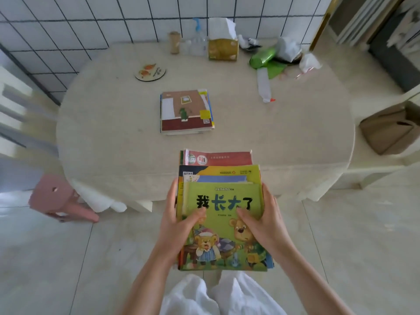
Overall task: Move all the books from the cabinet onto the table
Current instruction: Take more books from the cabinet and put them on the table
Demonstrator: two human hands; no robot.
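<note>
While both hands clasp it from either side, a stack of books [223,214] sits low in the centre of the frame, its far end over the near edge of the bench [102,123]. Left hand [179,220] and right hand [261,220] each have a closed grip, thumbs on the green top cover. A second book pile [186,112] lies mid-bench, centre frame.
</note>
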